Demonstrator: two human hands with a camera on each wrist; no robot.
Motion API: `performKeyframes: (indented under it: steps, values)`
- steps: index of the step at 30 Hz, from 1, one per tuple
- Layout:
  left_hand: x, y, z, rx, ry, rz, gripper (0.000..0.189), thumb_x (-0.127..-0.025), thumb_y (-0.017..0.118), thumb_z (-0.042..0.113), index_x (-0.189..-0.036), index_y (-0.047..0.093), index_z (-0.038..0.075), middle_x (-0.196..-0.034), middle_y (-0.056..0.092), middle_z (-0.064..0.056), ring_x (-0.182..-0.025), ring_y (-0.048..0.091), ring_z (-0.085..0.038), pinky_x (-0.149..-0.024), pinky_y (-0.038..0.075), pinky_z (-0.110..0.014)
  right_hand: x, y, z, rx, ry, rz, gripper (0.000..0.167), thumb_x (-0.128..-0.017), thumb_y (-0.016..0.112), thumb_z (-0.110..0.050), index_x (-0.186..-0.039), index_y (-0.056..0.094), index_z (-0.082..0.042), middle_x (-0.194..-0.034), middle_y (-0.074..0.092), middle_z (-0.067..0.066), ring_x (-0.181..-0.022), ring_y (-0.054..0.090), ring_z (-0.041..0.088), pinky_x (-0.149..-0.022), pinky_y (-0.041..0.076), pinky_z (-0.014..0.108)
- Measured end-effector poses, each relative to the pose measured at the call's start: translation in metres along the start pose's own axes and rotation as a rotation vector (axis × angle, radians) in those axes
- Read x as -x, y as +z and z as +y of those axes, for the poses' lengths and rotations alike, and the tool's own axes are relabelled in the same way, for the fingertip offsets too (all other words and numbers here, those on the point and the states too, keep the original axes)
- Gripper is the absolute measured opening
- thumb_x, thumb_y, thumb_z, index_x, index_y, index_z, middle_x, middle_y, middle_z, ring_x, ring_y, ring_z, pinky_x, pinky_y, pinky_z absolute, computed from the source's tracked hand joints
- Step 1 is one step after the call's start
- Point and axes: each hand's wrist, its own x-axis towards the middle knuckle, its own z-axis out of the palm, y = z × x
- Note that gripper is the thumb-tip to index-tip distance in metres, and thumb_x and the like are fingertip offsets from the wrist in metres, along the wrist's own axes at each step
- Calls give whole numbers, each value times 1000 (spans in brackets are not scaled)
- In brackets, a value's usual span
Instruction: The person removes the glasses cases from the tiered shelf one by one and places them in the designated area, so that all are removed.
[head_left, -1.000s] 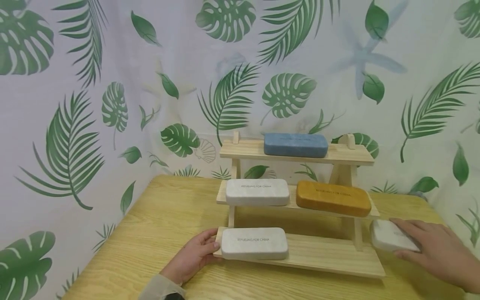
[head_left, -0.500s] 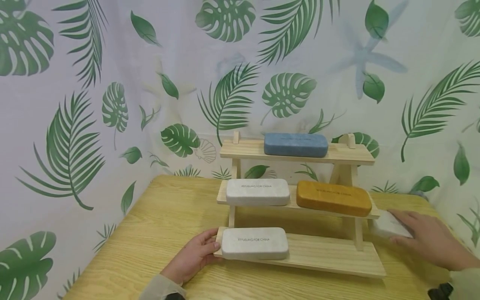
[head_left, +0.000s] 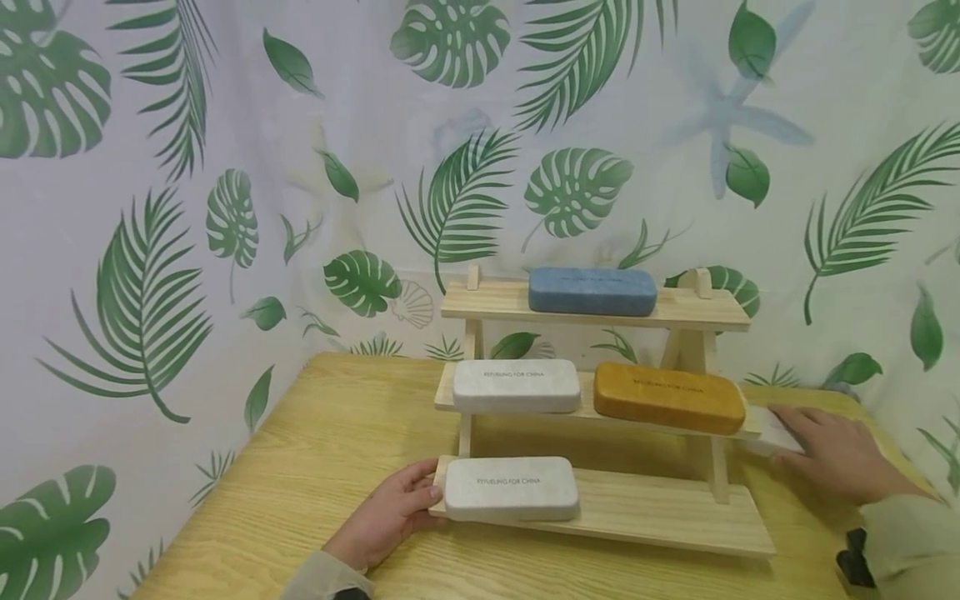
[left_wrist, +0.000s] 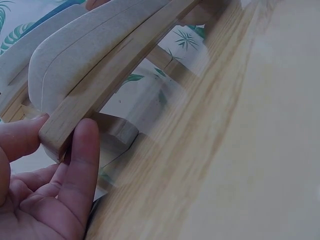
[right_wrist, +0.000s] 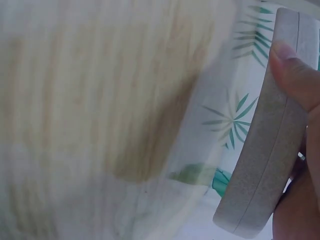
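- The held white glasses case is grasped between thumb and fingers of the right hand, just right of the stand, its left end partly hidden by the middle shelf.
- The left end of the bottom shelf is gripped by the left hand, thumb and fingers being set around its edge.
- On that shelf, a lower white case is set at the left; bare wood is left exposed from there to the right end.
- A narrow gap is left on the middle shelf between an upper white case and an orange case, whose right end is set near the shelf's edge.
- A blue case is borne by the top shelf.
- The stand is supported by a wood-grained table, backed by a leaf-printed backdrop.
- Compared with one second ago, the held case has been moved farther and slightly left; the shelved cases are left unmoved.
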Motion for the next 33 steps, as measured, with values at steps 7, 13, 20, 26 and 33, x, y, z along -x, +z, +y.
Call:
performKeyframes:
  steps: [7, 13, 20, 26, 33]
  values:
    - [-1, 0, 0, 2, 2, 5, 65, -106, 56, 16, -156, 23, -9, -134, 58, -23, -116, 62, -31, -93, 55, -42, -14, 6, 11, 10, -27, 40, 80, -87, 78, -44, -143, 45, 3, -127, 56, 36, -109, 54, 56, -78, 44, 71]
    - [-4, 0, 1, 3, 0, -18, 63, -106, 55, 18, -156, 26, -6, -135, 58, -22, -116, 62, -30, -93, 55, -41, -17, 11, 17, -26, 12, 18, 82, -85, 80, -40, -145, 42, 0, -134, 50, 38, -115, 49, 58, -81, 40, 75]
    - [-4, -1, 1, 8, -4, -21, 62, -106, 55, 17, -157, 26, -5, -135, 58, -21, -116, 62, -29, -92, 56, -40, -18, 12, 15, -100, 69, -78, 80, -87, 77, -36, -146, 38, 2, -134, 45, 41, -118, 44, 61, -84, 35, 79]
    - [-1, -1, 3, 5, -3, -15, 61, -107, 53, 16, -157, 25, -6, -136, 58, -21, -115, 62, -29, -93, 55, -41, -21, 18, 15, -90, 85, -85, 82, -86, 79, -37, -146, 40, 3, -133, 48, 39, -117, 45, 61, -86, 33, 80]
    - [2, 0, 3, 9, 2, -8, 62, -107, 53, 16, -157, 24, -6, -135, 59, -21, -115, 62, -28, -94, 55, -42, -26, 29, 24, -87, 82, -99, 85, -85, 78, -44, -147, 41, 1, -134, 47, 38, -119, 44, 60, -86, 30, 83]
